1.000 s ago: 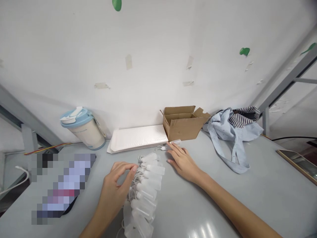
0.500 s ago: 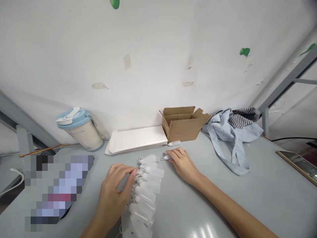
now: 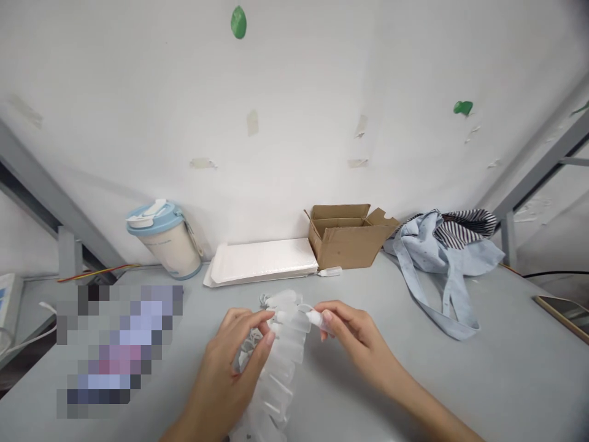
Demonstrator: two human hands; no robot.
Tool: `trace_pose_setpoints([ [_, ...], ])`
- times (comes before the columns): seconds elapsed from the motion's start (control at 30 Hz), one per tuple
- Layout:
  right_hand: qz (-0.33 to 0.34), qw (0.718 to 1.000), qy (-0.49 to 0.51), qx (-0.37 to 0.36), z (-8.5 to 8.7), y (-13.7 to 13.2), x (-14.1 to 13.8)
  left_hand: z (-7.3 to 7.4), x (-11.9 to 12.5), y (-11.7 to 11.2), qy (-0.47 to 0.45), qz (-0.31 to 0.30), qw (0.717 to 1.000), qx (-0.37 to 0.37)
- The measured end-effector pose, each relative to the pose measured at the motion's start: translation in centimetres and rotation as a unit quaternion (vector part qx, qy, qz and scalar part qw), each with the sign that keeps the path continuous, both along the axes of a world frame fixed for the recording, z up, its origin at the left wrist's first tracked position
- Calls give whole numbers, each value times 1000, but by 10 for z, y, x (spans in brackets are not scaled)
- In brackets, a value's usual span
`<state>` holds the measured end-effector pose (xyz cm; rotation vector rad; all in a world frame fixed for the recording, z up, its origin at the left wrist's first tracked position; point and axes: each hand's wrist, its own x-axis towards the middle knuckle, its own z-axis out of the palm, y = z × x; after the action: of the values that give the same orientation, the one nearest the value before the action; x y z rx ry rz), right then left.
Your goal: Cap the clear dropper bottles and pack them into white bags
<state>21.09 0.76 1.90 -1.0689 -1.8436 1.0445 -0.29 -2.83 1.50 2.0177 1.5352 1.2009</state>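
Note:
Several small, clear plastic squeeze bottles with white caps and thin loops lie side by side in a row on the grey table. My left hand is over the capped side of the row. Its thumb and index finger are apart, with their tips at the caps of bottles near the far end. To the right of the row, my right hand pinches another squeeze bottle between thumb and fingers. That bottle is raised and tilted, its cap and loop pointing toward the row. Most of its body is hidden by my fingers.
Behind the row lie white padded envelopes, beside an open cardboard box. A single squeeze bottle lies before the box. A tumbler and a blurred item are leftward; a cloth bag and phone are rightward.
My right hand has picked up the squeeze bottle from the table and turned it toward the row. My left hand has shifted slightly right along the caps, its fingertips now wider apart.

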Motion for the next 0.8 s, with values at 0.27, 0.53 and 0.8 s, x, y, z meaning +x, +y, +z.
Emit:
trace_pose_setpoints([
  [0.27,22,1000,-7,20,3,-13,-11,0,2,-1,-32,-83,996,-27],
  [0.53,50,998,-16,24,2,-18,-12,10,4,-2,-62,-74,990,-99],
  [0.8,60,998,-10,7,3,-22,-12,14,4,-3,-94,-83,976,-178],
])
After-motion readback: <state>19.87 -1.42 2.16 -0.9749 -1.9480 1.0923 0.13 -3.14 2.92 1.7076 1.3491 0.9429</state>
